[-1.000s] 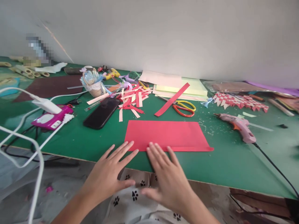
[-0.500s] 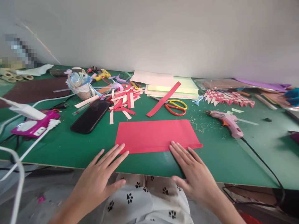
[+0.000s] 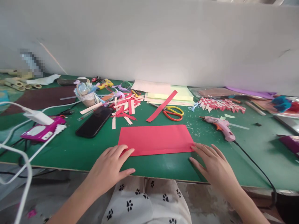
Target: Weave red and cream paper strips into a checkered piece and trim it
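A red sheet of paper [image 3: 155,138] lies flat near the front edge of the green table, with a narrow folded band along its near side. My left hand [image 3: 111,165] rests its fingertips on the sheet's lower left corner, thumb spread away. At the lower right corner, the fingertips of my right hand [image 3: 212,161] touch the paper's edge; its fingers are apart too. Neither hand grips anything. Beyond the sheet lie a red strip [image 3: 162,106] and scissors [image 3: 173,116] with red and yellow handles, the strip crossing over the blades.
A black phone [image 3: 94,123] and a pile of paper strips [image 3: 123,105] lie left of centre. To the right is a pink glue gun [image 3: 221,126] with a black cord. A purple power strip [image 3: 43,132] with white cables sits at the left.
My right hand has slid right to the sheet's right corner, and the band's end there now lies flat. My left hand stays at the left corner. The view has shifted slightly.
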`<control>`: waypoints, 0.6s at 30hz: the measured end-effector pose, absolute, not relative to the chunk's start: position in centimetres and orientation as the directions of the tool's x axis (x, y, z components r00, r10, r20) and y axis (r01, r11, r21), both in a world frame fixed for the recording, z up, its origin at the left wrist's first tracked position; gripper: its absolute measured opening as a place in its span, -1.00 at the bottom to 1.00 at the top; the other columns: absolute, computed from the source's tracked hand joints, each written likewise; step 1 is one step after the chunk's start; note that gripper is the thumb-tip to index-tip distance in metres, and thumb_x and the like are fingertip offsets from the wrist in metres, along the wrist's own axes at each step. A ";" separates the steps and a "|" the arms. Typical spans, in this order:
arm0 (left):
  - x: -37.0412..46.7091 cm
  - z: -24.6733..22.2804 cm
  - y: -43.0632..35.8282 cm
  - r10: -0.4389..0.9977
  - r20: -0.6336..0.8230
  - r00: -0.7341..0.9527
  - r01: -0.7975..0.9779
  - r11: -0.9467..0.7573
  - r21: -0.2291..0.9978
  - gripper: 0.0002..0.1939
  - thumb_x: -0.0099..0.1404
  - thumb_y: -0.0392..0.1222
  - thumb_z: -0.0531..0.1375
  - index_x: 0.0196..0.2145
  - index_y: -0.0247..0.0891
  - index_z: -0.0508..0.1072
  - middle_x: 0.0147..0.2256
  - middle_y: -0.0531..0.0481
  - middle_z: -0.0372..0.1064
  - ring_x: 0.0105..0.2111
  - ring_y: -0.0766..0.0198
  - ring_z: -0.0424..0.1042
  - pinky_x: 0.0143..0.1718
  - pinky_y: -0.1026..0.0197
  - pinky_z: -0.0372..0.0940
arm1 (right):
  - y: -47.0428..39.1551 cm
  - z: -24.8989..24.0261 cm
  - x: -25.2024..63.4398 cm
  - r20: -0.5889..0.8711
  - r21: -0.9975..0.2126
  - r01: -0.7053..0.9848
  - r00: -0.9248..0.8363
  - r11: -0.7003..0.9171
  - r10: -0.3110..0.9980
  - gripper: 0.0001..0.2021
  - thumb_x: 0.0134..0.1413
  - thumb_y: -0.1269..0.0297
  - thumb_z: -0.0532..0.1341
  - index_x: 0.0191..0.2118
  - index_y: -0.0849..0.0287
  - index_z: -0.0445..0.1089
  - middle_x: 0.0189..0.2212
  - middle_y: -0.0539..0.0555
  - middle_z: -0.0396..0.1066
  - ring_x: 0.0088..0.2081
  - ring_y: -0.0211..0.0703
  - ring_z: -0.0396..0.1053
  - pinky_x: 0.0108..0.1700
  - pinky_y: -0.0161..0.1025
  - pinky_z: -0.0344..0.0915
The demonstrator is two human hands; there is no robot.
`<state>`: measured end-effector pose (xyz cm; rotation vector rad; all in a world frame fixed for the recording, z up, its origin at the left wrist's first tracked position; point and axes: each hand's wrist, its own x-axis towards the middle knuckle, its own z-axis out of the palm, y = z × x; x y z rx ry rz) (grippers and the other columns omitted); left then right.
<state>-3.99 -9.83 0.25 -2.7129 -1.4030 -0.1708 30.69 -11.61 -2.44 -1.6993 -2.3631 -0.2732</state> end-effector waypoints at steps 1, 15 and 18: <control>-3.3 0.4 -9.2 0.794 0.122 0.596 0.801 -0.598 -0.019 -0.53 0.24 0.10 0.06 0.01 -0.20 0.30 -0.08 -0.13 0.31 -0.14 0.09 0.33 -0.21 0.13 0.23 | -11.0 -2.1 30.0 0.286 0.001 0.933 -0.346 0.361 0.893 -0.68 0.17 0.14 0.01 -0.03 0.14 0.30 -0.02 0.13 0.34 -0.04 -0.03 0.32 0.10 0.06 0.08; 1.4 1.2 -6.3 0.510 0.247 0.824 0.566 -0.762 -0.314 -0.81 0.26 -0.43 -0.01 -0.47 -0.28 0.29 -0.55 0.06 0.21 -0.55 0.28 0.21 -0.47 0.21 -0.01 | -5.9 0.1 24.3 0.303 0.129 0.632 -0.759 0.764 0.577 -0.78 0.16 0.49 0.00 -0.40 0.21 0.35 -0.52 0.02 0.32 -0.46 -0.24 0.25 -0.33 -0.25 0.14; 2.5 1.9 -5.8 0.459 0.385 0.801 0.573 -0.774 -0.270 -0.72 0.32 -0.37 -0.05 -0.54 -0.28 0.25 -0.63 0.10 0.17 -0.59 0.32 0.18 -0.47 0.22 -0.04 | -5.7 1.6 23.6 0.389 0.119 0.611 -0.754 0.783 0.529 -0.77 0.15 0.48 -0.02 -0.42 0.22 0.33 -0.54 0.01 0.30 -0.48 -0.26 0.22 -0.35 -0.28 0.09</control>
